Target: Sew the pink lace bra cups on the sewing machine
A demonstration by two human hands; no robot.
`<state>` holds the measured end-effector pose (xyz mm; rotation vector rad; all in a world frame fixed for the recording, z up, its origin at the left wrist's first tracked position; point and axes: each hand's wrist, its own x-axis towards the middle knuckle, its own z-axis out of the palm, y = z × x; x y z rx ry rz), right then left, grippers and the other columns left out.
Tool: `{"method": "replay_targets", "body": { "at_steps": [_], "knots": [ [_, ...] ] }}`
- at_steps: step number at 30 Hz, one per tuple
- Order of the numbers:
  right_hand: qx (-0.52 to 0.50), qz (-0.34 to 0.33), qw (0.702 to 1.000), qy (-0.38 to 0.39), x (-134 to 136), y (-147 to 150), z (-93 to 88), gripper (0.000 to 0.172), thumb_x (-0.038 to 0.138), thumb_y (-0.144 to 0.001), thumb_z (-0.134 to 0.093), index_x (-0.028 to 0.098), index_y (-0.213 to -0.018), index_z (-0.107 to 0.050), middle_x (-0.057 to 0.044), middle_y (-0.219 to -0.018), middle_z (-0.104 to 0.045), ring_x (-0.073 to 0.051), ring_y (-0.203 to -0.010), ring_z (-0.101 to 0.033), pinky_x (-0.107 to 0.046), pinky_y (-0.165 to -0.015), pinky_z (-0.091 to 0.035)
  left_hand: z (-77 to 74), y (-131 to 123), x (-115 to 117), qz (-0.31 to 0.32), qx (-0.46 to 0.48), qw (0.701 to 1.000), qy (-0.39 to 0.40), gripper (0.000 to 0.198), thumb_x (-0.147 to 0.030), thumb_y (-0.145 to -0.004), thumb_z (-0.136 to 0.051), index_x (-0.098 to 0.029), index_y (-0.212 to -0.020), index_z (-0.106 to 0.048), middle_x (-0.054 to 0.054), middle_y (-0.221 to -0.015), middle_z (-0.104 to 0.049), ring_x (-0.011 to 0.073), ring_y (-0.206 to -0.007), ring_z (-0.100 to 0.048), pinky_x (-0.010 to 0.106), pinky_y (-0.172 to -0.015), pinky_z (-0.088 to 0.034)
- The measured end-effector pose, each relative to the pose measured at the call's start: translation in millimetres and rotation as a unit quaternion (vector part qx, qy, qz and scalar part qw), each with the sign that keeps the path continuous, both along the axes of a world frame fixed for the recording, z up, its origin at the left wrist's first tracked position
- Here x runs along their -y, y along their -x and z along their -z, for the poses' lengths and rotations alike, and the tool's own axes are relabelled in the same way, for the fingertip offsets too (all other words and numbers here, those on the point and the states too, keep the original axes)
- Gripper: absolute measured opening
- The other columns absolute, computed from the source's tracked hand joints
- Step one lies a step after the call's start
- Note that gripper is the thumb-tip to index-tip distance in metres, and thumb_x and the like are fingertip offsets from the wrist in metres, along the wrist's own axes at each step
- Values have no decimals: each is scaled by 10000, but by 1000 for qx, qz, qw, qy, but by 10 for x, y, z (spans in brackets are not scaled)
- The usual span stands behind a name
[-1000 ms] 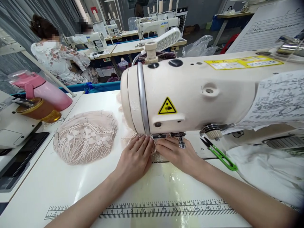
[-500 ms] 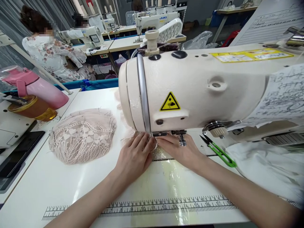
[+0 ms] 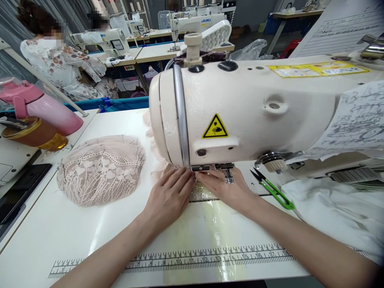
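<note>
A beige lace piece [image 3: 160,160] lies partly behind the head of the sewing machine [image 3: 240,104], its far end running up to the left of it. My left hand [image 3: 171,190] is closed on the near edge of this lace, fingertips close to the needle area. From the other side my right hand [image 3: 228,188] reaches in under the machine head, fingers together on the same edge; its fingertips are partly hidden by the presser parts. On the left a beige lace cup [image 3: 102,172] with dark loose thread ends rests on the table.
Green thread snips [image 3: 274,190] and white cloth [image 3: 333,212] lie at the right. A printed ruler strip [image 3: 180,260] runs along the front edge. At the left are a phone [image 3: 24,192], an amber cup [image 3: 36,134] and a pink bottle [image 3: 54,110]. Another person [image 3: 60,68] sits beyond.
The view has shifted slightly, so the table things appear a little further left. Both hands stay at the needle area, with my left fingers slightly closer together.
</note>
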<state>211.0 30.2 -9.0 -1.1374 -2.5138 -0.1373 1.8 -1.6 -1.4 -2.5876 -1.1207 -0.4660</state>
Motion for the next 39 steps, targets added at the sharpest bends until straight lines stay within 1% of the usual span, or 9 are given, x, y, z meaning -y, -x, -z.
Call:
{"method": "replay_targets", "body": {
  "at_steps": [2, 4, 8, 13, 19, 22, 27, 31, 39],
  "knots": [
    [-16, -3, 1000, -19, 34, -5, 43, 228, 294, -967, -467, 315, -1094, -656, 67, -1179, -676, -165, -905, -642, -319, -552, -347, 2, 12, 8, 10, -2, 1000, -11, 322, -174, -938, -470, -99, -1223, -601, 109, -1268, -639, 241, -1186, -598, 411, -1023, -477],
    [-33, -6, 999, -17, 63, -5, 70, 270, 399, -974, -448, 331, -1138, -652, 45, -1202, -670, -184, -916, -645, -331, -601, -397, 4, 29, 13, 6, 1, 1000, -14, 323, -184, -939, -474, -75, -1213, -605, 128, -1263, -637, 246, -1175, -607, 416, -1028, -478],
    [-32, -7, 999, 32, 93, 12, 69, 330, 462, -975, -406, 359, -1180, -643, 15, -1214, -665, -228, -974, -642, -362, -669, -463, 8, 67, 0, 0, 7, 1000, -9, 329, -195, -941, -466, -77, -1213, -609, 132, -1257, -640, 245, -1160, -619, 419, -1033, -482],
    [-24, -7, 999, 37, 92, 44, 88, 384, 463, -993, -342, 363, -1274, -584, -15, -1192, -674, -255, -1034, -630, -442, -786, -498, 4, 82, -25, -10, 1, 1000, -9, 332, -199, -952, -440, -86, -1216, -607, 119, -1241, -652, 239, -1122, -642, 431, -1022, -492],
    [14, 16, 998, 51, 96, 31, 39, 377, 455, -982, -382, 379, -1309, -554, -49, -1067, -710, -277, -1014, -627, -431, -763, -505, 9, 80, -30, -15, -10, 1000, -19, 356, -215, -940, -464, -78, -1245, -587, 120, -1264, -638, 253, -1145, -627, 428, -1016, -489],
    [34, 3, 998, 57, 99, 19, -15, 369, 403, -987, -390, 378, -1323, -539, -51, -1128, -693, -268, -996, -632, -414, -733, -516, 15, 82, -32, -17, -10, 1000, -16, 364, -223, -935, -478, -82, -1253, -585, 122, -1265, -638, 266, -1165, -612, 440, -1028, -475],
    [31, 24, 998, 48, 99, 33, -8, 375, 422, -984, -386, 355, -1315, -548, -55, -1163, -679, -283, -977, -639, -427, -681, -532, 19, 80, -32, -23, 1, 1000, 2, 382, -244, -949, -456, -93, -1280, -570, 129, -1265, -637, 265, -1183, -598, 446, -1040, -467],
    [45, 11, 998, 33, 105, 37, -35, 349, 377, -980, -406, 344, -1284, -573, -40, -1196, -667, -256, -937, -642, -381, -647, -522, 17, 76, -32, -30, 0, 1000, 10, 388, -230, -942, -453, -92, -1286, -567, 135, -1264, -636, 263, -1177, -602, 446, -1041, -469],
    [26, -3, 1000, -5, 117, 59, -14, 358, 360, -960, -469, 312, -1304, -556, -27, -1297, -621, -219, -990, -614, -326, -720, -490, 16, 74, -38, -29, -19, 999, -8, 384, -226, -939, -450, -81, -1271, -577, 124, -1267, -636, 276, -1168, -605, 452, -1035, -464]
  ]
}}
